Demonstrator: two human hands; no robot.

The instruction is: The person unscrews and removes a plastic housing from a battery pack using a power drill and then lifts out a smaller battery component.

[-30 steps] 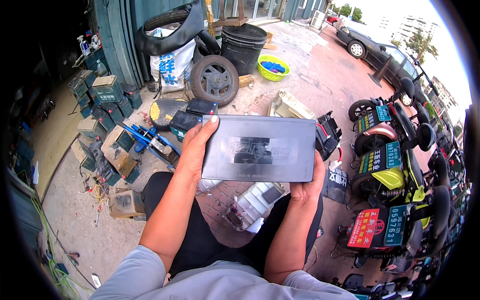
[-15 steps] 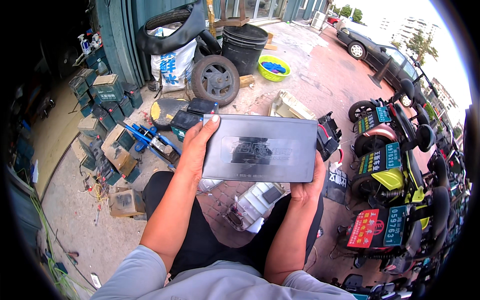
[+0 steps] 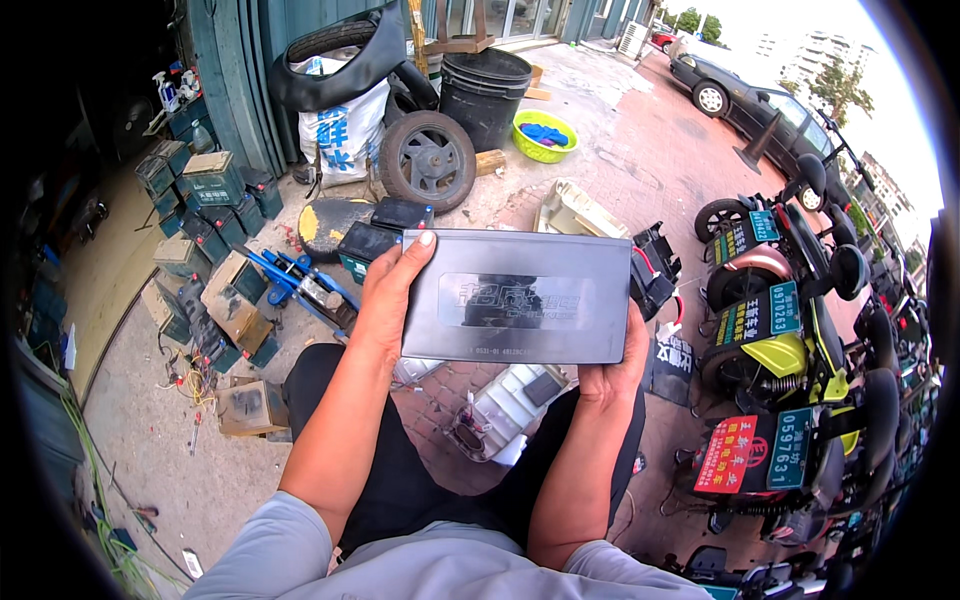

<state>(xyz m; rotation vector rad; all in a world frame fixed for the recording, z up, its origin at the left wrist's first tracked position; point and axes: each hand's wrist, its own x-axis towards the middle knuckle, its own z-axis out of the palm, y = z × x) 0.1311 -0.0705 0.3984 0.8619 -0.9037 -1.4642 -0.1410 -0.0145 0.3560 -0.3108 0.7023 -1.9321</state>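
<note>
Between both hands I hold a black rectangular battery (image 3: 515,298) with a smooth, flat face and raised lettering in a recessed panel. My left hand (image 3: 388,290) grips its left edge, the thumb lying on the upper left corner and the fingers hidden behind. At the lower right corner my right hand (image 3: 614,372) supports it from below and along the side; most of its fingers are hidden. Beneath, between my knees, a pale plastic battery case (image 3: 505,405) lies on the brick paving. Just past the battery's upper left are dark batteries (image 3: 368,243) on the ground.
Several old batteries (image 3: 213,178) are stacked to the left near a blue floor jack (image 3: 295,283). Ahead are a wheel (image 3: 428,160), a black bucket (image 3: 485,95) and a green basin (image 3: 545,137). Parked scooters (image 3: 760,345) line the right; an opened case with wires (image 3: 652,268) lies nearer.
My grip is the same on both sides. Hands and battery stay almost still; the whole view has shifted very slightly, and the glare on the battery's face differs a little.
</note>
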